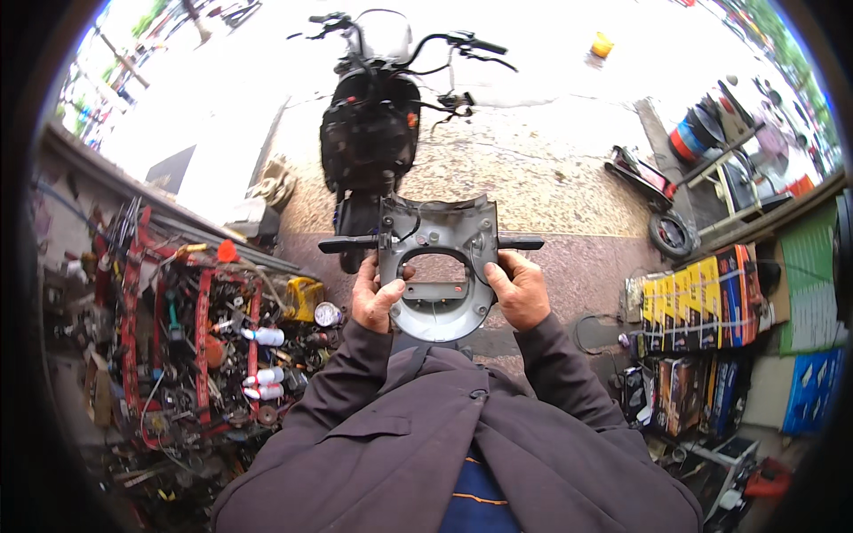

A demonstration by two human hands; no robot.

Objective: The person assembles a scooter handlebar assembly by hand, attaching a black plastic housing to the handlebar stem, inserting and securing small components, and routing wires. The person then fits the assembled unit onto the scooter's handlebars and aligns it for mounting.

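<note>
In front of my body I hold a grey plastic headlight cowl [440, 324] with a large oval opening in its lower half. Its hollow inner side faces me, with screw posts and a thin dark wire near the top. Slim black turn-signal-like stalks stick out from both sides. My left hand [375, 298] grips the lower left edge, thumb on the near face. On the opposite edge, my right hand [522, 289] has its thumb on the face and its fingers behind. Just beyond the cowl stands a partly stripped black scooter [369, 133], its handlebar bare and cables loose.
On the left, a red metal rack [204, 346] is crammed with tools, parts and white spray cans [267, 337]. Yellow and dark boxes [702, 298] are stacked on the right. Behind them lie a small wheel [673, 234] and a red-and-blue drum [693, 135]. A yellow bucket [602, 44] stands far off.
</note>
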